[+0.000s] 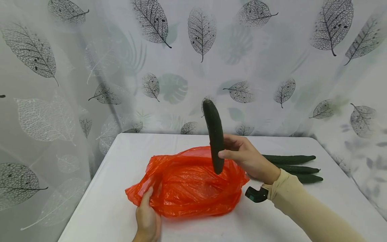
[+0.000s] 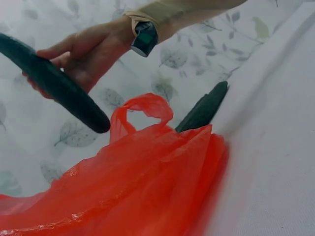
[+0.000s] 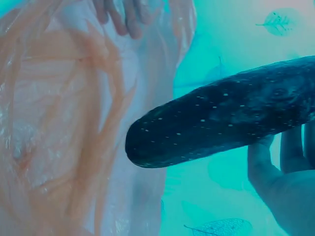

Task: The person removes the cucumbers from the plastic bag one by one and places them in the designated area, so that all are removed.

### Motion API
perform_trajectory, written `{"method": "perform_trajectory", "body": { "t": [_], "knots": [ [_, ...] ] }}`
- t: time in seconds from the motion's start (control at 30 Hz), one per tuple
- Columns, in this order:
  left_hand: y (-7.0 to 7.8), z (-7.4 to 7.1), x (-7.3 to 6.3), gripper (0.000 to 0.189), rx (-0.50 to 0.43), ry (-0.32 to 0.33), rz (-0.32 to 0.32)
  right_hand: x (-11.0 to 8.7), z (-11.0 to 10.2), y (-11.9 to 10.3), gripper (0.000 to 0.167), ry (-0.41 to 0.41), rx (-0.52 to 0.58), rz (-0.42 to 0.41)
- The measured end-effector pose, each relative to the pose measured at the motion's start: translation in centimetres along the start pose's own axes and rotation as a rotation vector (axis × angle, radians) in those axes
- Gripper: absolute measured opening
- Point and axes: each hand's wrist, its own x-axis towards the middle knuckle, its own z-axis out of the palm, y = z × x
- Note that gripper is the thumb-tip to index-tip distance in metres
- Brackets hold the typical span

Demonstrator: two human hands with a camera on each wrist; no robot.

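In the head view my right hand (image 1: 252, 161) pinches a dark green cucumber (image 1: 214, 129) between thumb and fingers near its lower end. It stands nearly upright, raised over a thin red plastic bag (image 1: 193, 183) that lies on the table with its mouth spread. My left hand (image 1: 147, 216) grips the bag's near left edge, thumb on top of the film. The right wrist view shows the cucumber (image 3: 216, 118) close up, its free end overlapping the bag (image 3: 59, 128). The left fingers (image 3: 120, 19) show through the film there.
Three more cucumbers (image 1: 290, 159) lie side by side on the white table (image 1: 102, 198), right of the bag and partly behind my right forearm. A leaf-patterned curtain (image 1: 193, 74) hangs behind the table. A black device (image 1: 256, 195) is strapped at my right wrist.
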Motion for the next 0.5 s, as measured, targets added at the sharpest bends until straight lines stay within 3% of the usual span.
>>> {"method": "perform_trajectory", "body": {
  "t": [0.5],
  "knots": [
    [0.1, -0.3, 0.2, 0.047, -0.014, 0.036, -0.009, -2.5, -2.7, -1.2, 0.040, 0.018, 0.083, -0.100]
  ]
}}
